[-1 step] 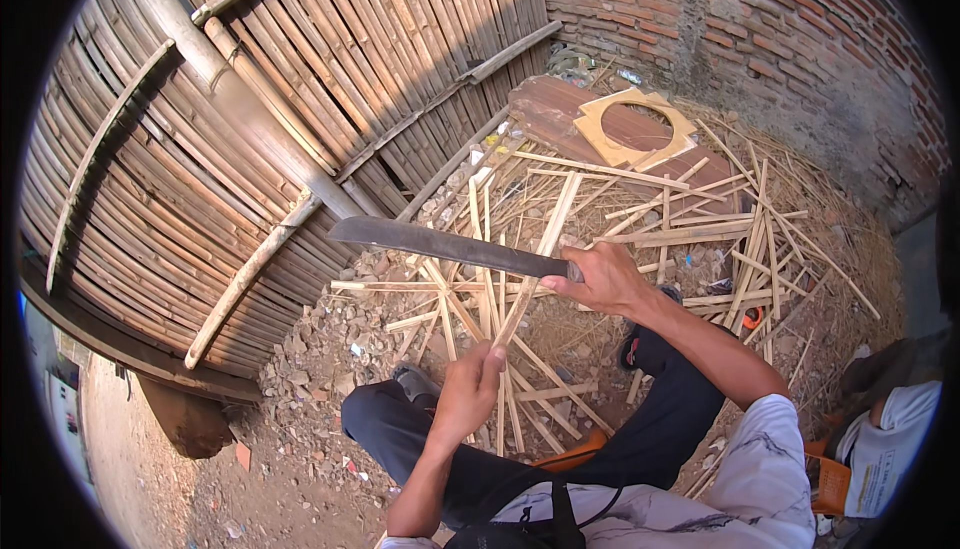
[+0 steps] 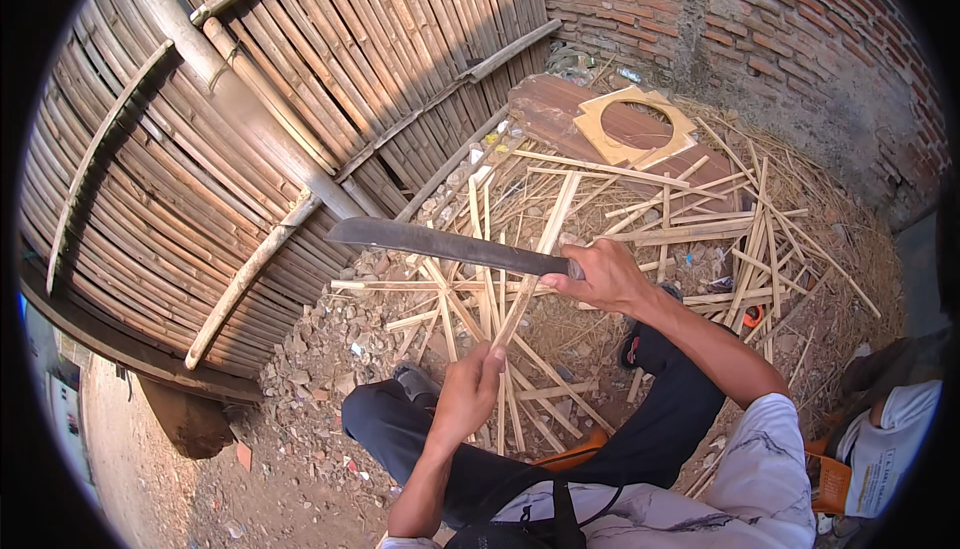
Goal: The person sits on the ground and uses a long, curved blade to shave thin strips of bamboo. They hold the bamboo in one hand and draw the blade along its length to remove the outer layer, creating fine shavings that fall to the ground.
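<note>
My right hand [image 2: 605,277] is wrapped round the handle of a machete [image 2: 440,246], whose long dark blade points left. The blade lies across a pale bamboo strip [image 2: 540,266]; whether it touches the strip I cannot tell. My left hand [image 2: 472,389] pinches the strip's near end between thumb and fingers. From there the strip slants up and away, passing behind the blade, with its far end beyond it. Below both hands, many loose bamboo strips [image 2: 483,294] lie crossed over one another between and in front of my knees.
A bamboo slat fence [image 2: 330,79] rises on the left, and a brick wall [image 2: 780,59] stands at the back right. A brown board [image 2: 545,114] carries a pale panel with a round hole [image 2: 590,127]. Rubble [image 2: 300,379] covers the ground; another person sits at the right edge.
</note>
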`<state>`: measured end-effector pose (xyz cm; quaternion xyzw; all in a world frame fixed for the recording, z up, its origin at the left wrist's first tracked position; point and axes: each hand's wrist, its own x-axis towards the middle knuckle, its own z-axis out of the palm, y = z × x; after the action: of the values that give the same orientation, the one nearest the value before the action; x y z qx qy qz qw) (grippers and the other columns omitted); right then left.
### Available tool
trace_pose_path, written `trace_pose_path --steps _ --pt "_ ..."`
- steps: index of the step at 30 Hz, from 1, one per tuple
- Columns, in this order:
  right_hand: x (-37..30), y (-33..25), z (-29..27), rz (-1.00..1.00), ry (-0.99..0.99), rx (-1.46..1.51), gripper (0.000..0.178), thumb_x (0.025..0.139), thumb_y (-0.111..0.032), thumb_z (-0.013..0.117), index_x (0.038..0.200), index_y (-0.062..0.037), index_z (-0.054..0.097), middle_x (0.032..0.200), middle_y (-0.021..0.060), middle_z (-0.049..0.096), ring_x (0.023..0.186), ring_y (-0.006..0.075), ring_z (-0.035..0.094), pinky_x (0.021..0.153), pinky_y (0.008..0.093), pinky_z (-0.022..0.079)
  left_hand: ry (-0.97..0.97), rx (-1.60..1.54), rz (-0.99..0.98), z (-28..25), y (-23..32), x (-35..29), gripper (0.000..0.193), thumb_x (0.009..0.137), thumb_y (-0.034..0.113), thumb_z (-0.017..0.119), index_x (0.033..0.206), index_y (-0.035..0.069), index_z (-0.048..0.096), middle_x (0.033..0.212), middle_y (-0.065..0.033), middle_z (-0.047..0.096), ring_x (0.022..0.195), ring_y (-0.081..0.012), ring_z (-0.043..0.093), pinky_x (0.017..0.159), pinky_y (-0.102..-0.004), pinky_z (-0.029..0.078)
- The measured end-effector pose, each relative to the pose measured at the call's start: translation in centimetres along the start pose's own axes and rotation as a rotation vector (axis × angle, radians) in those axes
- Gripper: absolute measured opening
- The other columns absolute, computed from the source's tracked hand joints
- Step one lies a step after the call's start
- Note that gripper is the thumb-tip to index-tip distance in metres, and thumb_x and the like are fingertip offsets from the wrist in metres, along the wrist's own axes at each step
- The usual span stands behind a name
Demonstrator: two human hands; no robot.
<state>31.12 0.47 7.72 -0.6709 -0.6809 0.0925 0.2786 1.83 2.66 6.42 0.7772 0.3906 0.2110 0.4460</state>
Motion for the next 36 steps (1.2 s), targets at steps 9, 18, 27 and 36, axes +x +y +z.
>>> trace_pose_path --steps 9,18,27,36 --pt "0.2 1.6 0.4 0.098 0.023 0.063 0.075 0.097 -0.070 0.056 0.096 0.0020 0.077 0.052 0.0186 0.055 0.054 0.0386 0.065 0.056 0.0487 0.052 -0.228 -0.432 -0.343 -1.3 -0.7 -0.9 0.040 0.114 0.036 0.045 0.088 0.008 0.055 0.066 0.0070 0.040 0.058 -0.0061 0.033 0.053 -0.0273 0.029" --pt "1.2 3.0 -0.6 0.124 0.015 0.071 0.078 0.096 -0.073 0.054 0.093 0.0012 0.078 0.053 0.0186 0.058 0.055 0.0405 0.066 0.055 0.0505 0.052 -0.266 -0.495 -0.371 -1.6 -1.6 -1.6 0.042 0.115 0.040 0.042 0.087 0.010 0.052 0.064 0.0058 0.040 0.052 -0.0058 0.034 0.048 -0.0255 0.029" --pt "0.3 0.7 0.5 0.020 -0.009 -0.050 0.083 0.093 -0.078 0.053 0.093 0.0019 0.075 0.054 0.0202 0.060 0.058 0.0416 0.068 0.057 0.0519 0.054 -0.277 -0.525 -0.284 -0.5 -1.8 -1.0 0.040 0.114 0.038 0.046 0.089 0.009 0.053 0.062 0.0049 0.039 0.048 -0.0053 0.030 0.044 -0.0244 0.024" --pt "2.6 12.8 -1.6 0.491 0.155 0.015 0.088 0.099 -0.074 0.050 0.057 0.0035 0.049 0.050 0.0126 0.040 0.050 0.0272 0.040 0.054 0.0504 0.038 -0.318 -0.512 -0.440 -3.3 -2.6 -5.8 0.041 0.115 0.039 0.044 0.090 0.008 0.051 0.065 0.0045 0.038 0.051 -0.0050 0.032 0.045 -0.0237 0.026"
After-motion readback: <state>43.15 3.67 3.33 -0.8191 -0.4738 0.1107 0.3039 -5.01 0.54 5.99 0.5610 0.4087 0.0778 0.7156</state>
